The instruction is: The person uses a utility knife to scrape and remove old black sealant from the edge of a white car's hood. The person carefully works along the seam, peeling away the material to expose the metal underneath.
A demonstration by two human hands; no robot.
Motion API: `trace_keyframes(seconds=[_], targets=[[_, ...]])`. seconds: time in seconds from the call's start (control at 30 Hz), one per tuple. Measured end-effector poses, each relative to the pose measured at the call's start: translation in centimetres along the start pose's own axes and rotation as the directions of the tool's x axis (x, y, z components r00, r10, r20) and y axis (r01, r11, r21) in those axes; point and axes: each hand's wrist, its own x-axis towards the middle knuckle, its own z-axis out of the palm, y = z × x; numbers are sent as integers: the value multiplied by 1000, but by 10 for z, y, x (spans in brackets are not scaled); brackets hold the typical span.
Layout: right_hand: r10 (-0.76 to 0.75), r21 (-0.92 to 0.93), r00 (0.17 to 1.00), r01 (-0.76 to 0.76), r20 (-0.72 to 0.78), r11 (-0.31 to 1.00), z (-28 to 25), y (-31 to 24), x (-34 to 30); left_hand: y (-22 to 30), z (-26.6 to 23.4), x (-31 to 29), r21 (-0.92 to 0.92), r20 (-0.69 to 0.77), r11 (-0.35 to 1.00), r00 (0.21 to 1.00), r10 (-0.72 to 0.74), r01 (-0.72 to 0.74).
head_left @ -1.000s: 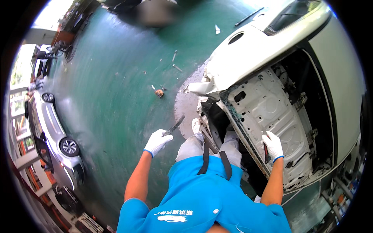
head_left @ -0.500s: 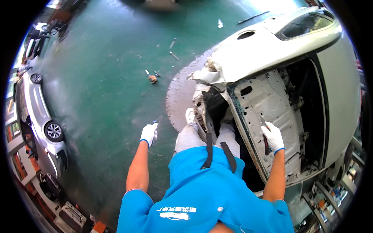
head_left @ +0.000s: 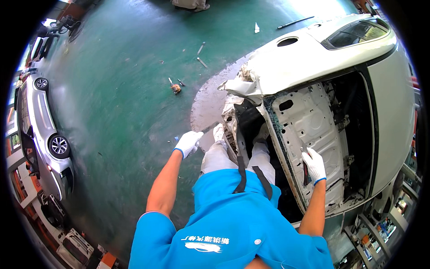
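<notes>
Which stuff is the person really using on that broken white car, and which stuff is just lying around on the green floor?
In use:
- left hand, gloved, gripping a thin dark tool
- right hand, gloved, on the bare door panel
- white car

Lying about:
- small brown thing
- metal bits
- long rod
- parked silver car

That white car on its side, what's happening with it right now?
A person in a blue shirt stands at the white car, which lies tipped with its stripped door opening facing up. The gloved right hand rests on the bare inner panel, gripping a dark tool. The gloved left hand holds a slim tool out over the green floor.
</notes>
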Motion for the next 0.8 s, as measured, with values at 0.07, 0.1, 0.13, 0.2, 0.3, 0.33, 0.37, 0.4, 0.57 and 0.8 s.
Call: trace_keyframes(seconds=[0.07,0.1,0.13,0.2,0.3,0.33,0.37,0.4,0.57,0.8], targets=[[22,14,999,-23,27,1000,0,-6,-1,-7,-1,0,-111,-19,994,1000,-16,14],[36,20,999,-37,33,999,-1,-6,-2,-7,0,-1,-164,-21,986,1000,-21,18],[26,25,999,-27,30,999,-1,-4,-2,-8,1,-1,-199,-23,979,999,-36,30],[1,33,1000,-2,25,999,-2,2,2,-11,0,-1,-273,-28,960,998,-62,52],[-86,-68,996,88,26,994,0,8,9,-19,-5,-3,-382,-25,919,993,-115,97],[-45,-46,998,47,36,998,2,4,7,-27,-9,-3,-373,-29,924,994,-106,87],[-5,-27,999,6,48,1000,1,-1,2,-37,-11,0,-366,-33,927,995,-97,78],[29,-9,998,-28,64,1000,4,-8,1,-46,-16,4,-361,-43,930,996,-84,63],[-105,-9,993,106,52,994,6,19,12,-88,-31,15,-484,-59,866,982,-180,129],[-103,-41,993,106,56,994,2,8,7,-145,-48,20,-624,3,751,961,-275,217]])
